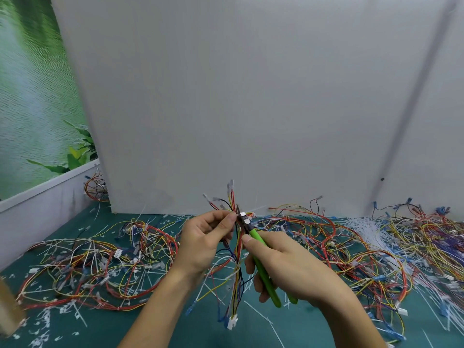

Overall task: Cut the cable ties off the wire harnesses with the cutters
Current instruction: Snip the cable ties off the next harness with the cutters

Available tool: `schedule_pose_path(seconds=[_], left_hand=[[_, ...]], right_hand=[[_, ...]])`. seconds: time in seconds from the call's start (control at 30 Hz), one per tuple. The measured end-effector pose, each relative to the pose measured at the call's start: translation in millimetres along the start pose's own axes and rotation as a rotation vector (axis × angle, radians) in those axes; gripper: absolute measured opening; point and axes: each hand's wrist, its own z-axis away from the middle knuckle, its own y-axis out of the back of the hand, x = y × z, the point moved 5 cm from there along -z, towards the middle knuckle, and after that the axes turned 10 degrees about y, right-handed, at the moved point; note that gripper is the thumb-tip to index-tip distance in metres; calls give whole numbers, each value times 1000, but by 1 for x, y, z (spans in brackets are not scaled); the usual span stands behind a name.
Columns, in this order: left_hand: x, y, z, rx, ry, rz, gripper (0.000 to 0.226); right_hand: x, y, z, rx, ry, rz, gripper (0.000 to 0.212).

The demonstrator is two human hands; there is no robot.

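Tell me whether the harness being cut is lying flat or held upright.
Upright: the left hand pinches the harness near its top, wires hanging down beside the cutters.

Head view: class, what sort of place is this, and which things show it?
Probably a workbench in a wiring workshop: heaps of wire harnesses cover a green mat, snipped cable ties lie scattered, and the right hand grips green cutters at a bundle the left hand holds.

The teal tabletop [105, 332] is a total mess: tangled wire harnesses [100, 267] sprawl across the left, there's an even bigger heap [376, 252] on the right, a bunch of loose white cable ties [364, 227] sits far right, and snipped tie bits [42, 322] are scattered all over.
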Motion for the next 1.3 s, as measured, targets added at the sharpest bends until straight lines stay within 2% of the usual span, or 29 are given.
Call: schedule_pose_path(seconds=[0.23,0.47,0.6,0.8,0.9,1.17,1.3], left_hand=[[2,-2,-1,-49,45,96,29],[6,-2,1,27,8,63,17],[8,0,2,48,16,49,20],[7,-4,2,21,63,49,21],[7,-6,3,13,74,53,19],[8,-5,6,27,71,56,17],[14,-3,6,7,57,89,16]], right_hand=[[-1,-1,-2,10,59,64,42],[-1,-7,-7,151,133,296,40],[0,-10,-9,168,130,310,40],[4,-6,-7,80,42,175,42],[5,-5,-5,46,16,207,43],[4,-5,-5,108,65,345,40],[2,-2,-8,182,138,301,43]])
